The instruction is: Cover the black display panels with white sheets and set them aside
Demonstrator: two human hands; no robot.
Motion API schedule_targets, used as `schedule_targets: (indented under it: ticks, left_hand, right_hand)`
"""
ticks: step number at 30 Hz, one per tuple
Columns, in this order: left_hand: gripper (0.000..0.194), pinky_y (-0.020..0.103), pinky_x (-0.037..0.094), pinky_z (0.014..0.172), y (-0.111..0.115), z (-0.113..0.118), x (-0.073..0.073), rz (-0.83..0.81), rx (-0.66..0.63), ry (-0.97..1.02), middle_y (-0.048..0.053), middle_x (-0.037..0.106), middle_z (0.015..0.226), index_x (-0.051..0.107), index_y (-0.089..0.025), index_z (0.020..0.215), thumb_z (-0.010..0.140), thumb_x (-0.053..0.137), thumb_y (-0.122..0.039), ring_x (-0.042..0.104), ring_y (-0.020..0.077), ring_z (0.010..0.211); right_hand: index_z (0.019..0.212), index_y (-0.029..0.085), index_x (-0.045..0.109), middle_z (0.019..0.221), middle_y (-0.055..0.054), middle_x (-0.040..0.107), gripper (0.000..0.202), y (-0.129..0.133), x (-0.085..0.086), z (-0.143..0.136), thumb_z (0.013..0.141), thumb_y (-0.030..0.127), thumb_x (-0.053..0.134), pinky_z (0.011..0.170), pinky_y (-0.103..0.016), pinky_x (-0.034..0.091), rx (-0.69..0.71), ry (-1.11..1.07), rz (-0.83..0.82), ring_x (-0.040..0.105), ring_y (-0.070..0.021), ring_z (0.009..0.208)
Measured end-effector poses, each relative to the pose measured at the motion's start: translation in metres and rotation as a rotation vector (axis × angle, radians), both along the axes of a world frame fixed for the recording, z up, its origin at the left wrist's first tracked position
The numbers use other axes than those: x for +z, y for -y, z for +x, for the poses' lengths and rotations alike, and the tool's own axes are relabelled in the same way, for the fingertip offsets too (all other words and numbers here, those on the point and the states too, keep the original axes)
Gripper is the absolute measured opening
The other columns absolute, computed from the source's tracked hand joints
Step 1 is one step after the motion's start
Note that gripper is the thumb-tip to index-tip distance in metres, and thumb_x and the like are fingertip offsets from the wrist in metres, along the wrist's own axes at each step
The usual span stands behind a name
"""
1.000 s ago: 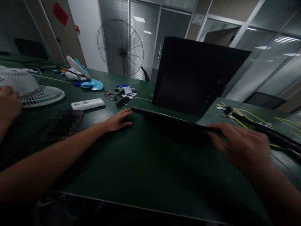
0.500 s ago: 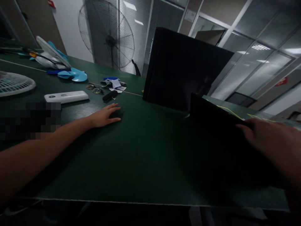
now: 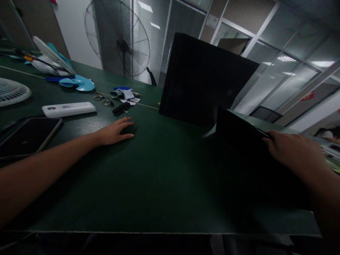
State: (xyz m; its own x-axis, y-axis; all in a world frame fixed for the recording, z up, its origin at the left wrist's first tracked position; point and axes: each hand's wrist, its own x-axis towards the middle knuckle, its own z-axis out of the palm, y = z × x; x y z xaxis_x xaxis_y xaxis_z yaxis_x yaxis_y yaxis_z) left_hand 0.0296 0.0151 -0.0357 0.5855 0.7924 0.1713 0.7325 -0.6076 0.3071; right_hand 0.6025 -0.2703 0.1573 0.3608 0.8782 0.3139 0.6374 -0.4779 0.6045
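Note:
My left hand (image 3: pixel 115 131) rests on the green tabletop (image 3: pixel 148 170) with its fingers spread and nothing in them. Nearest to it is a small black elongated object (image 3: pixel 121 108), just beyond the fingertips. On the right, my right hand (image 3: pixel 289 143) grips the upper edge of a dark flat panel (image 3: pixel 247 141), thumb on the near side. The panel stands on edge; its lower part is lost in shadow, and I cannot make out its kind. Behind its far end rises a larger black panel-like object (image 3: pixel 204 81), tilted. Whether the two are joined cannot be seen.
Left of my arm lie a phone (image 3: pixel 29 136) and a white oblong device (image 3: pixel 69 109). Farther back are glasses (image 3: pixel 103 100), crumpled cloth and paper (image 3: pixel 126 95), light-blue fan blades (image 3: pixel 78 83) and a white fan grille (image 3: pixel 13 92). A large caged fan (image 3: pixel 119 42) stands beyond the table.
The view has shifted slightly, moving most things a little left. My right hand, still gripping the dark panel, appears slightly farther left. My left hand keeps its place on the table.

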Motion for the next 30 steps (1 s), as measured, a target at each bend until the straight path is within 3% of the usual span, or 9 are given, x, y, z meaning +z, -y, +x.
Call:
schedule_targets:
  ticks: [5,10,12,15,19,22,24,26,30]
  left_hand:
    - [0.100,0.058,0.032,0.129,0.001,0.001,0.001,0.004,-0.002,0.012,0.018,0.027,0.178,0.046,-0.017,0.164,0.092,0.044,-0.087,0.033,0.0412,0.161]
    - [0.104,0.057,0.029,0.130,0.002,0.001,0.004,0.006,-0.009,0.029,0.020,0.028,0.177,0.047,-0.009,0.162,0.098,0.027,-0.089,0.033,0.0414,0.160]
    - [0.104,0.054,0.025,0.132,0.005,0.001,0.008,-0.002,-0.004,0.066,0.018,0.030,0.177,0.048,-0.008,0.161,0.101,0.016,-0.087,0.032,0.0391,0.160]
    - [0.103,0.049,0.024,0.133,0.013,0.002,0.014,-0.010,0.010,0.133,0.014,0.037,0.175,0.050,-0.010,0.160,0.102,0.009,-0.085,0.035,0.0346,0.160]
    - [0.101,0.050,0.027,0.132,0.022,0.003,0.022,-0.003,-0.042,0.138,0.013,0.036,0.175,0.051,-0.014,0.161,0.101,0.012,-0.085,0.038,0.0344,0.160]
    - [0.091,0.051,0.027,0.132,0.024,0.005,0.024,-0.005,-0.125,0.016,0.011,0.030,0.177,0.052,-0.021,0.161,0.101,0.025,-0.084,0.033,0.0348,0.162]
    - [0.084,0.053,0.027,0.131,0.022,0.007,0.023,-0.026,-0.173,-0.075,0.011,0.029,0.177,0.050,-0.024,0.163,0.102,0.034,-0.079,0.031,0.0353,0.163]
    - [0.081,0.056,0.028,0.130,0.021,0.007,0.022,-0.048,-0.173,-0.121,0.012,0.027,0.177,0.046,-0.025,0.166,0.102,0.040,-0.074,0.033,0.0373,0.161]
    - [0.077,0.056,0.032,0.129,0.023,0.009,0.023,-0.045,-0.118,-0.135,0.013,0.025,0.177,0.046,-0.022,0.166,0.103,0.043,-0.067,0.038,0.0388,0.159]
  right_hand:
    - [0.120,0.021,0.071,0.098,-0.015,0.076,0.036,0.017,-0.004,-0.036,0.105,0.046,0.050,0.059,-0.037,0.035,0.166,0.036,0.076,0.072,-0.0350,0.080]
    - [0.109,0.022,0.070,0.073,-0.009,0.071,0.030,0.044,-0.039,-0.109,0.104,0.035,0.044,0.048,-0.038,0.038,0.900,0.100,0.220,0.062,-0.0243,0.052]
    - [0.118,0.020,0.070,0.093,-0.011,0.078,0.030,0.050,-0.061,-0.143,0.102,0.020,0.045,0.058,-0.036,0.052,1.121,0.026,0.193,0.070,-0.0210,0.068]
    - [0.126,0.012,0.071,0.124,-0.013,0.076,0.038,0.047,-0.098,-0.180,0.097,0.007,0.048,0.077,-0.034,0.061,1.282,-0.014,0.118,0.075,-0.0221,0.100]
    - [0.129,0.009,0.072,0.131,-0.013,0.073,0.037,0.024,-0.141,-0.197,0.097,0.007,0.053,0.080,-0.036,0.062,1.372,-0.055,0.092,0.074,-0.0260,0.111]
    - [0.130,0.012,0.073,0.131,-0.012,0.074,0.033,-0.007,-0.148,-0.191,0.103,0.024,0.060,0.086,-0.038,0.062,1.500,-0.187,-0.010,0.074,-0.0256,0.110]
    - [0.131,0.022,0.074,0.127,-0.005,0.076,0.037,-0.031,-0.138,-0.178,0.104,0.044,0.063,0.093,-0.034,0.060,1.403,-0.364,-0.165,0.074,-0.0200,0.108]
    - [0.136,0.029,0.072,0.126,-0.002,0.076,0.039,-0.056,-0.125,-0.157,0.106,0.051,0.058,0.100,-0.031,0.057,1.077,-0.488,-0.208,0.072,-0.0164,0.110]
    - [0.150,0.009,0.059,0.135,-0.024,0.068,0.050,-0.089,-0.116,-0.100,0.111,0.035,0.039,0.108,-0.051,0.051,0.510,-0.450,0.023,0.065,-0.0315,0.126]
